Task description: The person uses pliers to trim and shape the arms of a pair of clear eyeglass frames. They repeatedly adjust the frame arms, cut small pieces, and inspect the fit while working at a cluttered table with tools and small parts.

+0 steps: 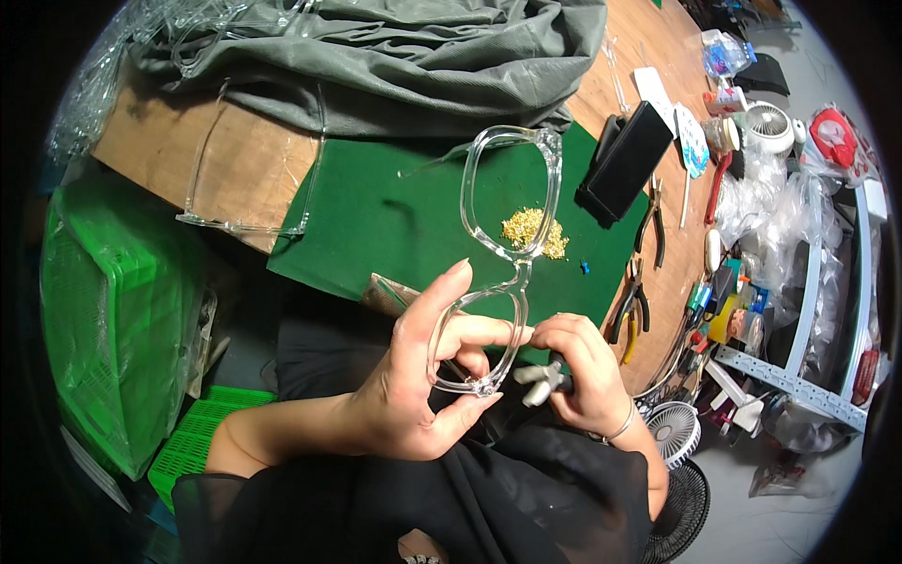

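Note:
A clear plastic eyeglass frame [520,274] is tilted upright over the near edge of the green mat [376,207]. My left hand [399,399] is closed on its lower end, with thumb and fingers around the near rim. Just to the right, my right hand [587,367] grips a hand tool with blunt grey jaws [539,383], which look like pliers; most of the handle is hidden in the palm. The jaws are close to the frame's near corner, and I cannot tell whether they touch it. Beyond the frame lies a heap of tiny gold metal pieces [534,233].
A tiny blue piece [584,268] and a black flat device [625,164] lie on the mat's right side. Two pliers [656,230] lie along its edge. Another clear frame [249,228] rests at left, below grey cloth [404,66]. Green crates [103,310] stand left; a fan [673,432] stands right.

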### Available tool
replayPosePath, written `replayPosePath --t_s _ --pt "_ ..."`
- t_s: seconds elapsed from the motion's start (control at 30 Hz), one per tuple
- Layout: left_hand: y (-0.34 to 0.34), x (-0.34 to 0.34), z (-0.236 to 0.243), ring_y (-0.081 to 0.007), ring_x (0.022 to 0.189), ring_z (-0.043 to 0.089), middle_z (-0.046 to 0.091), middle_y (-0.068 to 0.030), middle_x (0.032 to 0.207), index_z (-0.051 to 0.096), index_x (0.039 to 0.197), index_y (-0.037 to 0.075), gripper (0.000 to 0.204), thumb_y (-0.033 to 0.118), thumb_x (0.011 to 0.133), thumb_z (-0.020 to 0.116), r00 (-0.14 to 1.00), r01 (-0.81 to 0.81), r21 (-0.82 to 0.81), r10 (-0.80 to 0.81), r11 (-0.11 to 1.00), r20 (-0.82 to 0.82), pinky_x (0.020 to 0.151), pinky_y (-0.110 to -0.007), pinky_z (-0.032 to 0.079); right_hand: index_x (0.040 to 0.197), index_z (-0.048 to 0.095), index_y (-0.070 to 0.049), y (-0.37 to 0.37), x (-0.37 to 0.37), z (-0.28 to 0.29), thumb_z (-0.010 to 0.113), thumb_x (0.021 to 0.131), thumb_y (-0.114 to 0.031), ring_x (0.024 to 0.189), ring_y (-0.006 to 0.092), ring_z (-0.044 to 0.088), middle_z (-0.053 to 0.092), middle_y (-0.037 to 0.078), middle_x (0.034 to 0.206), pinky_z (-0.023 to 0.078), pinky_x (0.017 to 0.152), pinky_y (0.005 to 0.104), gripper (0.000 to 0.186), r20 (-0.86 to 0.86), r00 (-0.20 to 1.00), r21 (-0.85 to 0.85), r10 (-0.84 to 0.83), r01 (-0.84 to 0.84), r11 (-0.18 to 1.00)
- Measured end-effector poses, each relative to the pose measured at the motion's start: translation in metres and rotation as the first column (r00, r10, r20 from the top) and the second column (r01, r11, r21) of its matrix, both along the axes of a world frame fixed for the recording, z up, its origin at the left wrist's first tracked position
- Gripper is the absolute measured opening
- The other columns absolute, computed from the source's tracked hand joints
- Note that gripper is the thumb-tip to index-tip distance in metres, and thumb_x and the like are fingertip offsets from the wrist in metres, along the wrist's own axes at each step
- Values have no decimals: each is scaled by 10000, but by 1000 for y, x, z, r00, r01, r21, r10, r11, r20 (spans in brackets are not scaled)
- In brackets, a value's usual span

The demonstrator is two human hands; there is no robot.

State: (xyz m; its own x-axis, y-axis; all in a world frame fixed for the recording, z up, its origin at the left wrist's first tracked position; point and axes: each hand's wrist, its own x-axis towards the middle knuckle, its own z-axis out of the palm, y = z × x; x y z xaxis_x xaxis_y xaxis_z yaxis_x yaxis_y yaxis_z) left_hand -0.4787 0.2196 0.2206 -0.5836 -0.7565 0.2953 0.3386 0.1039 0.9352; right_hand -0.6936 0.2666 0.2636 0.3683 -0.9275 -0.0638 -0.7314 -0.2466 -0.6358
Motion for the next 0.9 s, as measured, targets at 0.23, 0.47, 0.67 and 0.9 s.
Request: replayPosePath --t_s 0.23,0.47,0.67,0.9 --pt "0 -5 -2 -140 801 557 526 -217 1128 -104 1387 10 1107 11 683 750 1000 10 -36 -10 999 -4 727 -240 453 1015 503 2 -8 5 16 668 583 9 947 324 522 518 138 963 406 895 427 463 -93 993 164 76 -60 985" --pt "4 -6 -9 -175 835 573 521 -242 1144 -7 1406 22 1110 -13 640 796 997 -20 -17 19 1000 -79 715 -262 473 1029 498 -2 -18 11 20 668 584 -16 942 320 523 511 138 955 387 922 453 476 -161 973 161 168 -142 977" --pt "4 -8 -8 -121 705 531 564 -216 1077 -8 1383 17 1073 127 688 802 999 -40 -124 43 991 21 685 -221 443 974 511 -7 -17 9 18 675 559 -26 847 309 518 500 129 884 409 836 420 447 -175 971 104 166 -149 983" --pt "8 -8 -4 -218 861 597 546 -276 1085 36 1370 12 963 67 729 753 995 -65 -195 78 979 63 709 -269 475 897 530 -14 -13 13 11 639 578 -42 799 280 511 497 113 839 408 744 368 338 -219 969 10 112 -113 994"
